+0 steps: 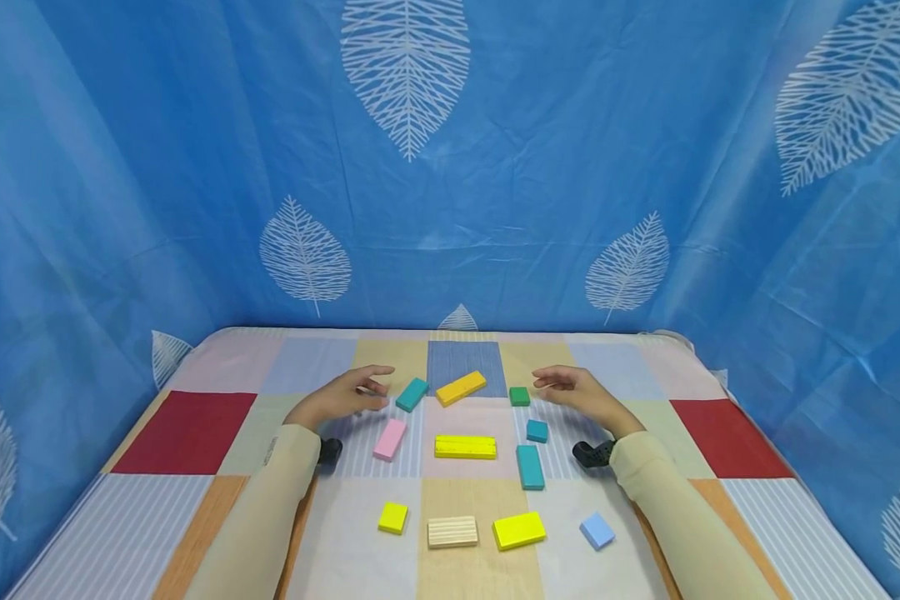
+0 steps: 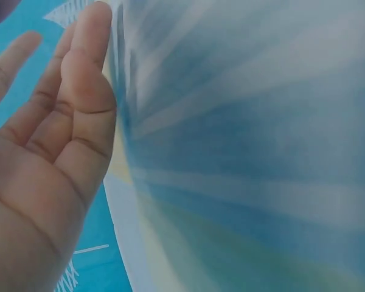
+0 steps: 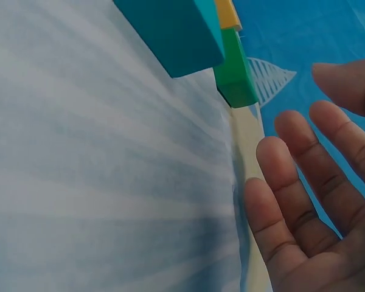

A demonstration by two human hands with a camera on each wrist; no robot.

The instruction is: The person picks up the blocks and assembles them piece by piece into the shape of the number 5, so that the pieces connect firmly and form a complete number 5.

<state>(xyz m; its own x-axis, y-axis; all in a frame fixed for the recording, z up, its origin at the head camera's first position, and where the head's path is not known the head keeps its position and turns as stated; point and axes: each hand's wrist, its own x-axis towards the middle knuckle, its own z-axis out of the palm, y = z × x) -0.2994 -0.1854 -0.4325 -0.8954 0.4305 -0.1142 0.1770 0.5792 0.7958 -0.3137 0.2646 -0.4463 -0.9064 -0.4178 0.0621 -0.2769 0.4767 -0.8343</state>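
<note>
teal block, flat [image 1: 412,394]: lies slantwise on the cloth-covered worktop [image 1: 195,429], just beside the left hand [image 1: 345,393]. pink block [image 1: 389,439]: nearer the person, below the teal one. amber block [image 1: 461,388]: far row, middle, slantwise. green block, small [image 1: 519,396]: far row, just beside the right hand [image 1: 583,393]. small teal block [image 1: 537,431] and long teal block [image 1: 529,467]: one behind the other, on the right. long yellow block [image 1: 465,447]: centre, crosswise. near row, left to right: yellow square [image 1: 393,517], ridged bare-wood block [image 1: 452,532], broad yellow block [image 1: 519,530], pale blue block [image 1: 597,531].

fingers, left: loosely extended, slightly bent, holding nothing; no block shows in the left wrist view. fingers, right: relaxed and spread, holding nothing; the right wrist view shows them apart from the green block.

step, as judged: a poised stage, eleven blocks lying separately, none stacked or held. next move, as judged: a pick would call for lowering thumb and fingers about one block's narrow sides, with the teal and green ones handiest, and care not to nudge their neighbours.
</note>
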